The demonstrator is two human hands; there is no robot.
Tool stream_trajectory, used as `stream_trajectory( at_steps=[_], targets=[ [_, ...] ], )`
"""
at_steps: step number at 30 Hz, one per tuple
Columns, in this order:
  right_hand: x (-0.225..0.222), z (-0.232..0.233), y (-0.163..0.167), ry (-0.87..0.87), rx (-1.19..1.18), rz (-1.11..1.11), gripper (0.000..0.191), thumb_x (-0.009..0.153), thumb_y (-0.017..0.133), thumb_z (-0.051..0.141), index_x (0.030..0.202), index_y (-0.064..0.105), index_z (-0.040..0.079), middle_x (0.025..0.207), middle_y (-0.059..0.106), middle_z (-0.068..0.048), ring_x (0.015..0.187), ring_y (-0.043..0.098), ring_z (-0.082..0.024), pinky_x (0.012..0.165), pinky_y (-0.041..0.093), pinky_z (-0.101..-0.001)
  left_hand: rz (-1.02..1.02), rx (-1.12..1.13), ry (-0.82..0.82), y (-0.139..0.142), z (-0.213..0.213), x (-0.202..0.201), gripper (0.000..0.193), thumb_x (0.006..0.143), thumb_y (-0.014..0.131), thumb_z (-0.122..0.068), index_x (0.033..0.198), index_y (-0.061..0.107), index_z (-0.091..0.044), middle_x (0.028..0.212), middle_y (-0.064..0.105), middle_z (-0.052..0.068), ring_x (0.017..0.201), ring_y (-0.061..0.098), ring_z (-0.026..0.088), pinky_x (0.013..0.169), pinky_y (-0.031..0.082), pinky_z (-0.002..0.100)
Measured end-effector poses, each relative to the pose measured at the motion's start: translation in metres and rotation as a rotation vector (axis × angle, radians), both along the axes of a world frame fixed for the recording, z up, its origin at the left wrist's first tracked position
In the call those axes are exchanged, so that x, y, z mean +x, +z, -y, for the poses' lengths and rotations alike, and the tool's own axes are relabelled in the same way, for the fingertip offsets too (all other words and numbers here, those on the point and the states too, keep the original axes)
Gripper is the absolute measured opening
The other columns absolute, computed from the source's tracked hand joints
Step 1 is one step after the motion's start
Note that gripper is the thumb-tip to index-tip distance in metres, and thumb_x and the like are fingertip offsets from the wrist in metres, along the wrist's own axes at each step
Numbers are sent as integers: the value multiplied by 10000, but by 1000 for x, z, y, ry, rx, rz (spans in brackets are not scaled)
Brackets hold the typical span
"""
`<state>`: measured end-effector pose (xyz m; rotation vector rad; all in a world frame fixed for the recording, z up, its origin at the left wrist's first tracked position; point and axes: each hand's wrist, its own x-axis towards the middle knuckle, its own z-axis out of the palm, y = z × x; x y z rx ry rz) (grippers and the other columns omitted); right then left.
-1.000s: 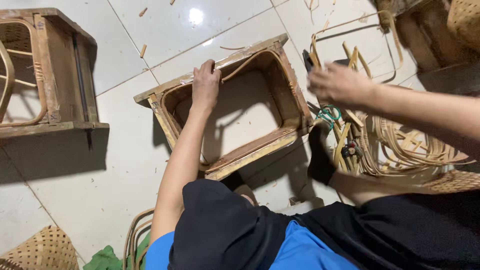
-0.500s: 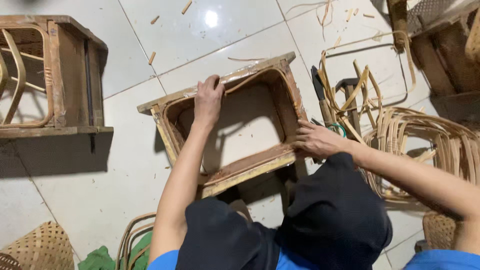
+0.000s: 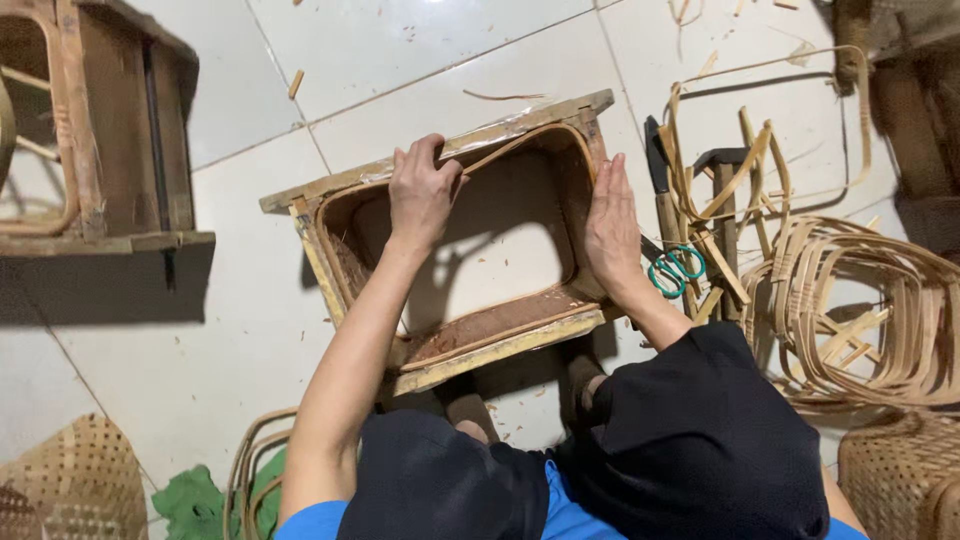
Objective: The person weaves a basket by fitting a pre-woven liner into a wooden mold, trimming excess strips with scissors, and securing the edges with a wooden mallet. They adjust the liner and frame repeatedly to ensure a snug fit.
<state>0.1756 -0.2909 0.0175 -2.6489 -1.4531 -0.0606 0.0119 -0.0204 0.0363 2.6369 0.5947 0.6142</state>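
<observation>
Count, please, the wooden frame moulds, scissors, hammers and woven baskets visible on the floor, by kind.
Wooden frame moulds: 2, one held, one at left
Green-handled scissors: 1
Hammer: 1
Woven baskets: 2, bottom left and bottom right
Total: 6

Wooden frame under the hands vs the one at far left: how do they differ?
The wooden frame in the middle is pale, with the left hand on its far edge and the right hand flat on its right side. The darker frame at the left is untouched and cropped by the picture edge. Both are open wooden boxes on the tiled floor.
</observation>
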Motion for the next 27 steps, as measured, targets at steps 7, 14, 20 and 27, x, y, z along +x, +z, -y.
stream_trajectory(
  at_steps=[7,14,20,27],
  targets=[
    [-1,-7,29,19,-3,-97,822,890,461,-162,1637,122,-106,1692,96,-341,1536,296,-514,1268,345,-528,-18,52,7,15,5,0,289,799,849,-218,982,676,-76,1224,608,131,1157,597,299,1042,469,572],
    [-91,-4,38,888,-180,-786,409,983,624,371,1284,607,95,961,631,-99,906,631,-269,791,572,-418,-173,262,-21,8,1,19,724,820,729,-561,1238,602,16,991,578,119,876,564,261,785,482,451],
    [-109,-31,31,982,-514,-860,361,1084,419,418,1069,555,84,967,603,-106,713,648,-289,569,548,-394,-156,323,-40,-16,-10,33,724,857,653,-771,969,588,-58,825,545,62,717,547,205,588,462,350],
    [-97,-44,38,934,-375,-993,377,1051,430,422,1038,575,74,977,629,-116,781,669,-302,614,560,-432,-127,254,-115,-19,-17,37,637,813,690,-691,969,572,-85,787,573,32,686,602,182,568,492,325]
  ],
)
